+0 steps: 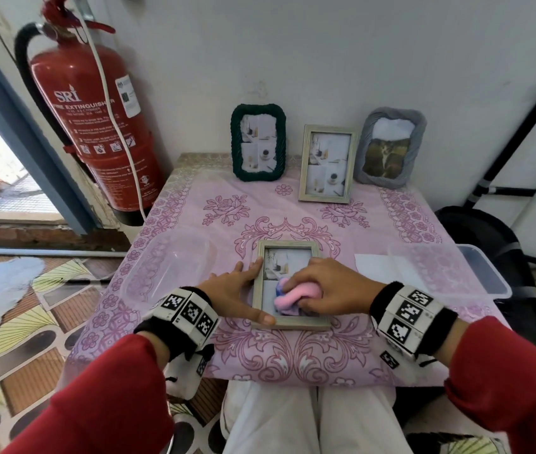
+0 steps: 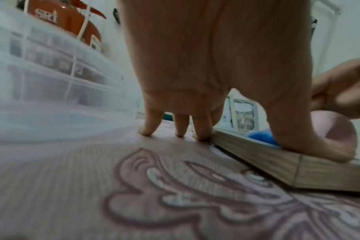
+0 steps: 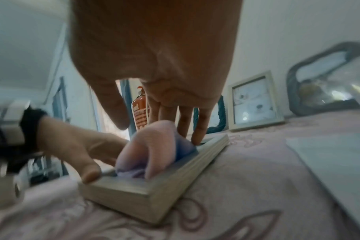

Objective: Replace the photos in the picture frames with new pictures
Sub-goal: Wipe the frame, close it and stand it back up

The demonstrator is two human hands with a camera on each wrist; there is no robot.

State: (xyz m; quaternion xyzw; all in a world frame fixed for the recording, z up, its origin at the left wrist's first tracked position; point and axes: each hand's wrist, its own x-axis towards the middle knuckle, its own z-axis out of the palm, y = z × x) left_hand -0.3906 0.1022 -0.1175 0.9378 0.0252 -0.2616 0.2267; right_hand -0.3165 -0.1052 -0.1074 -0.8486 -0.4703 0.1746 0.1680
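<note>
On the pink tablecloth (image 1: 292,352), near the front edge, a wooden frame (image 1: 289,322) lies flat, face up, with a photo (image 1: 288,262) under its glass. The left hand (image 1: 238,291) steadies it: fingers stretched along the frame's left side with their tips on the cloth, thumb pressed on the near left corner. The right hand (image 1: 328,286) grips a bunched pink and blue cloth (image 1: 292,298) against the glass. Three more frames lean on the wall: a green frame (image 1: 257,142), a second wooden frame (image 1: 328,163) and a grey frame (image 1: 390,147). Clear tubs sit left (image 1: 168,267) and right (image 1: 476,273); a fire extinguisher (image 1: 96,126) stands at the left.
</note>
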